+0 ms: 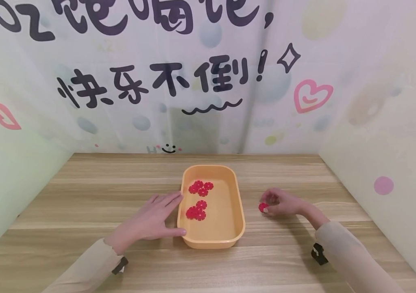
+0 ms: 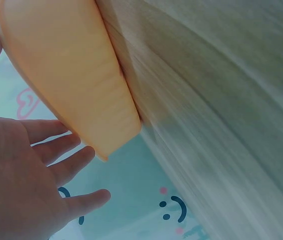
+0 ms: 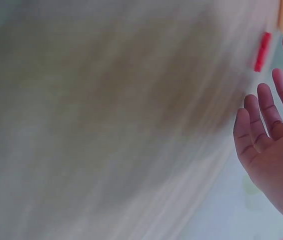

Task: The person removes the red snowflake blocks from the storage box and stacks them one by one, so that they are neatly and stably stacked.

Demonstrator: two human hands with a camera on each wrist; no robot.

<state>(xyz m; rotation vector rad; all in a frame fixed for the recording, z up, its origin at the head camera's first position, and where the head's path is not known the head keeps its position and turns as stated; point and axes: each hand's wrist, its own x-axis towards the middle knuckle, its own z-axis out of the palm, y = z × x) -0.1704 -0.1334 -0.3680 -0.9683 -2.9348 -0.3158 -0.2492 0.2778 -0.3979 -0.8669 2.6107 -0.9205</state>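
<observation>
A pale orange tray (image 1: 226, 236) sits on the table, its long side along my left hand (image 1: 156, 217). That hand's spread fingers and thumb rest at the tray's left rim, and in the left wrist view the fingertips (image 2: 84, 155) lie along the tray wall (image 2: 76, 65). Inside the tray, on its left half, lie two clusters of red flower-shaped snowflake discs, one farther back (image 1: 203, 192) and one nearer (image 1: 201, 215). Right of the tray, my right hand (image 1: 282, 203) is close over a red disc piece (image 1: 262, 207). In the right wrist view its fingers are extended beside the red piece (image 3: 262, 51), with a gap between.
The wood-grain table (image 1: 120, 175) meets a printed white backdrop (image 1: 208, 130) at the back. Pale side walls stand at left (image 1: 6, 183) and right (image 1: 387, 154). A dark wrist strap (image 1: 318, 254) shows under the right sleeve.
</observation>
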